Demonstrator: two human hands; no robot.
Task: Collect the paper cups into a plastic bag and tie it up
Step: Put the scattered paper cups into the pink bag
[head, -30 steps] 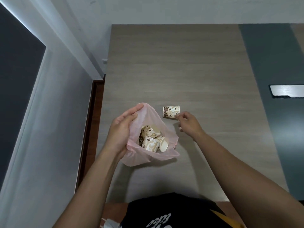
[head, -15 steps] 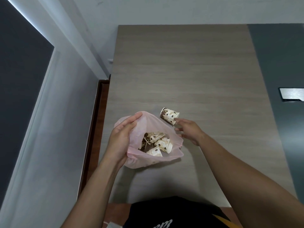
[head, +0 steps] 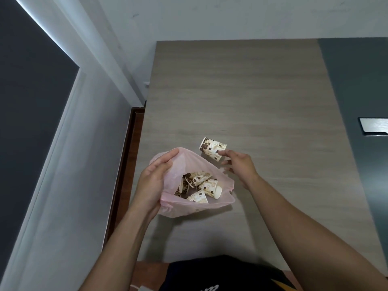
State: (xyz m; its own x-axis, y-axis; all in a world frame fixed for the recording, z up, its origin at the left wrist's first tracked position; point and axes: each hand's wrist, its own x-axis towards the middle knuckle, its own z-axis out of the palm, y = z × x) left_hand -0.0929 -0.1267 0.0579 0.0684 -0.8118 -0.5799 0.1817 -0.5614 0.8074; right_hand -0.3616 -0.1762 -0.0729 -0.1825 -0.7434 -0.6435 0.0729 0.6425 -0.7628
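Note:
A pink plastic bag [head: 223, 199] lies open on the wooden table [head: 241, 91], and several coffee-bean-patterned paper cups [head: 199, 181] are piled inside it. My left hand [head: 155, 179] grips the bag's left rim and holds the mouth open. One more paper cup [head: 212, 148] lies on its side on the table just beyond the bag, its rim pointing up-left. My right hand [head: 239, 164] is beside that cup. Its index fingertip touches the cup's base end and the other fingers are spread loosely.
A dark grey strip [head: 357, 80] runs along the table's right side, with a metal plate [head: 373, 126] set in it. A white wall and a brown wooden trim [head: 126, 164] border the table on the left. My dark shirt shows at the near edge.
The loose cup has turned from lying crosswise to pointing up-left, nudged by my right fingers. The cups in the bag have shifted a little. My left hand keeps its hold on the rim.

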